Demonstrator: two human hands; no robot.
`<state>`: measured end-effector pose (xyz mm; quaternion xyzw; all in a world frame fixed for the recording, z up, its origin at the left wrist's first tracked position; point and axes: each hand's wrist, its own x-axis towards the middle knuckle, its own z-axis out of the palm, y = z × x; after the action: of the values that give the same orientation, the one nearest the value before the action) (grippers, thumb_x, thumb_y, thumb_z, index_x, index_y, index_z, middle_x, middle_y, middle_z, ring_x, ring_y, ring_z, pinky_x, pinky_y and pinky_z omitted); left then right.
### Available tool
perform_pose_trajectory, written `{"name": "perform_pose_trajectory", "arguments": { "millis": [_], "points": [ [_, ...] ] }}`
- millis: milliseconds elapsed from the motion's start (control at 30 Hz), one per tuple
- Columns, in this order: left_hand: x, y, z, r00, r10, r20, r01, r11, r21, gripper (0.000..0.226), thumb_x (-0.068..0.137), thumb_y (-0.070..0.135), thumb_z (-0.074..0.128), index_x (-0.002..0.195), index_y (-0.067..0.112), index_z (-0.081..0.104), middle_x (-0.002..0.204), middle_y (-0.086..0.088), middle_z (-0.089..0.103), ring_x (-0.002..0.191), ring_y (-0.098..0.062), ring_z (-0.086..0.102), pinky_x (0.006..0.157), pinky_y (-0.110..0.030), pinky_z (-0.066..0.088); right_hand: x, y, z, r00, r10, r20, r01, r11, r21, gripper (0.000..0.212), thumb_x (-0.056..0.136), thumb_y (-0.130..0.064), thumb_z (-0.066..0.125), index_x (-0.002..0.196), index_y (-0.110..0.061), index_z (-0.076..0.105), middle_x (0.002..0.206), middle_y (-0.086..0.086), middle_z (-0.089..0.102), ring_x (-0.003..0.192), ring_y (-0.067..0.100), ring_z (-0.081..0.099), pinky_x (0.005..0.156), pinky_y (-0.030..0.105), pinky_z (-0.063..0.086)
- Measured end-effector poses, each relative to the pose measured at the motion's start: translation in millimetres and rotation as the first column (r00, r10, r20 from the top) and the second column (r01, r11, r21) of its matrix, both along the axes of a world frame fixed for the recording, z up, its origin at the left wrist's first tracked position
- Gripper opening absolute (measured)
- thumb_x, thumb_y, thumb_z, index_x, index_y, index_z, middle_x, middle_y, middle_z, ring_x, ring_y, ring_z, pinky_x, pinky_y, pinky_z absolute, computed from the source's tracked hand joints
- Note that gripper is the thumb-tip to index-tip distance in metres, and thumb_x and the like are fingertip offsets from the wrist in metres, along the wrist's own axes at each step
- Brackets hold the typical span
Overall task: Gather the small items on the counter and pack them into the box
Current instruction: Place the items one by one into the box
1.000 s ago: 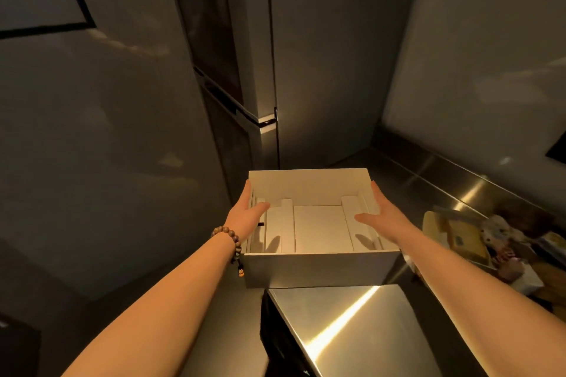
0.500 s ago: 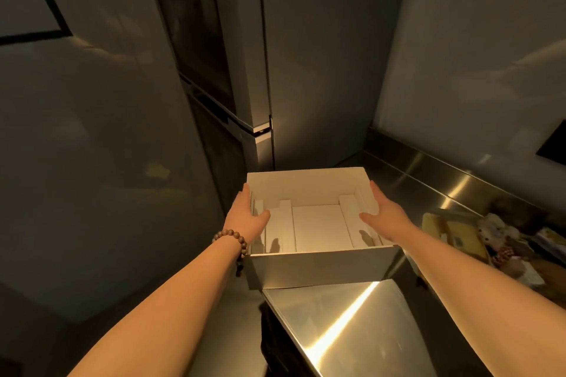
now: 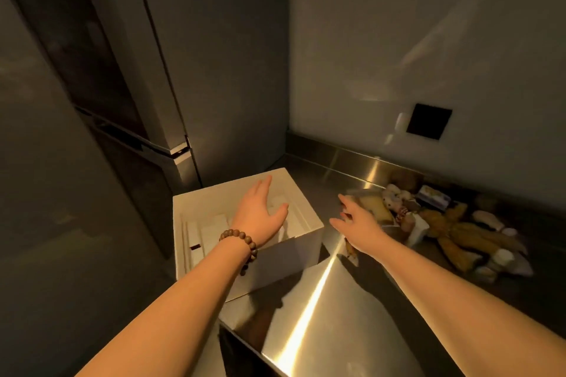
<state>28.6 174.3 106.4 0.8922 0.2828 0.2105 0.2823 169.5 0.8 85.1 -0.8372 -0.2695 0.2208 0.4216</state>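
An open white box (image 3: pixel 294 251) with white dividers inside sits at the left end of the steel counter (image 3: pixel 309 324). My left hand (image 3: pixel 258 211), a bead bracelet on its wrist, hovers over the box with fingers spread and holds nothing. My right hand (image 3: pixel 356 220) is open to the right of the box, stretched toward a heap of small items (image 3: pixel 428 223). In the heap are a brown plush toy (image 3: pixel 459 236), a small pale plush (image 3: pixel 395 197), little packets and white pieces. Neither hand touches an item.
A tall grey fridge (image 3: pixel 171 70) stands right behind and left of the box. The counter's raised back edge (image 3: pixel 346 156) runs along the wall, which carries a black square socket plate (image 3: pixel 428 121). The counter's front left corner (image 3: pixel 226 323) drops off near my left forearm.
Both hands have let go of the box's sides. The left hand now hovers over the box, the right has swung right toward the heap. The view has turned right.
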Motion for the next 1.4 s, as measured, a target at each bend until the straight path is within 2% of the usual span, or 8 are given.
{"name": "perform_pose_trajectory", "arguments": {
  "millis": [233, 367, 467, 700, 867, 1000, 1133, 1400],
  "points": [
    [75, -85, -15, 0.945, -0.327, 0.019, 0.327, 0.944, -0.032, 0.074, 0.087, 0.048, 0.052, 0.148, 0.026, 0.016, 0.153, -0.002, 0.025, 0.139, -0.018, 0.024, 0.110, -0.032, 0.023, 26, -103, -12, 0.984, -0.176, 0.014, 0.176, 0.984, -0.008, 0.060, 0.091, -0.023, 0.062, 0.143, -0.030, 0.034, 0.142, -0.004, 0.045, 0.130, 0.018, 0.045, 0.096, 0.032, 0.045],
    [108, -120, -29, 0.916, -0.400, 0.030, 0.401, 0.915, -0.050, 0.073, 0.086, 0.047, 0.053, 0.147, 0.024, 0.020, 0.150, -0.003, 0.030, 0.135, -0.018, 0.030, 0.105, -0.027, 0.026, 44, -145, -26, 0.967, -0.253, 0.015, 0.253, 0.968, 0.000, 0.057, 0.088, -0.018, 0.065, 0.139, -0.024, 0.041, 0.132, -0.006, 0.051, 0.129, 0.020, 0.047, 0.096, 0.031, 0.044],
    [132, -133, -42, 0.918, -0.396, -0.023, 0.395, 0.917, -0.049, 0.074, 0.085, 0.049, 0.053, 0.147, 0.023, 0.020, 0.150, -0.005, 0.031, 0.133, -0.020, 0.033, 0.104, -0.030, 0.030, 65, -159, -39, 0.959, -0.282, 0.032, 0.283, 0.959, -0.030, 0.061, 0.086, -0.022, 0.068, 0.140, -0.026, 0.040, 0.140, -0.001, 0.046, 0.130, 0.020, 0.044, 0.101, 0.036, 0.044],
    [187, -154, -74, 0.932, -0.308, -0.193, 0.288, 0.949, -0.125, 0.083, 0.081, 0.048, 0.060, 0.147, 0.026, 0.014, 0.149, -0.004, 0.031, 0.126, -0.020, 0.041, 0.095, -0.025, 0.034, 123, -155, -63, 0.969, -0.206, 0.140, 0.205, 0.979, 0.023, 0.051, 0.086, -0.024, 0.067, 0.133, -0.022, 0.048, 0.132, -0.002, 0.053, 0.123, 0.017, 0.050, 0.101, 0.033, 0.045],
    [226, -173, -93, 0.933, -0.292, -0.208, 0.260, 0.951, -0.167, 0.080, 0.079, 0.048, 0.064, 0.144, 0.024, 0.025, 0.142, -0.004, 0.040, 0.125, -0.020, 0.041, 0.101, -0.033, 0.036, 151, -138, -78, 0.949, -0.191, 0.252, 0.213, 0.975, -0.062, 0.046, 0.089, -0.027, 0.061, 0.132, -0.019, 0.049, 0.135, 0.003, 0.048, 0.123, 0.020, 0.050, 0.099, 0.037, 0.049],
    [248, -180, -108, 0.949, -0.275, -0.153, 0.255, 0.957, -0.138, 0.063, 0.079, 0.044, 0.064, 0.134, 0.027, 0.040, 0.130, -0.001, 0.049, 0.118, -0.019, 0.045, 0.097, -0.031, 0.037, 164, -130, -90, 0.917, -0.190, 0.350, 0.250, 0.959, -0.135, 0.041, 0.091, -0.027, 0.057, 0.131, -0.018, 0.050, 0.138, 0.004, 0.045, 0.124, 0.020, 0.047, 0.099, 0.033, 0.046],
    [260, -181, -118, 0.965, -0.233, -0.120, 0.212, 0.963, -0.167, 0.034, 0.081, 0.036, 0.062, 0.112, 0.029, 0.051, 0.114, 0.004, 0.055, 0.098, -0.014, 0.055, 0.086, -0.033, 0.049, 167, -125, -93, 0.893, -0.184, 0.411, 0.282, 0.940, -0.194, 0.040, 0.092, -0.030, 0.054, 0.130, -0.018, 0.051, 0.132, 0.005, 0.048, 0.115, 0.021, 0.051, 0.092, 0.032, 0.048],
    [251, -176, -102, 0.975, -0.212, -0.065, 0.196, 0.961, -0.193, 0.018, 0.082, 0.033, 0.063, 0.097, 0.030, 0.054, 0.101, 0.007, 0.061, 0.085, -0.008, 0.059, 0.073, -0.028, 0.051, 152, -125, -75, 0.909, -0.303, 0.287, 0.321, 0.947, -0.018, 0.039, 0.086, -0.025, 0.063, 0.124, -0.018, 0.055, 0.129, 0.002, 0.050, 0.113, 0.021, 0.053, 0.090, 0.034, 0.051]
  ]
}}
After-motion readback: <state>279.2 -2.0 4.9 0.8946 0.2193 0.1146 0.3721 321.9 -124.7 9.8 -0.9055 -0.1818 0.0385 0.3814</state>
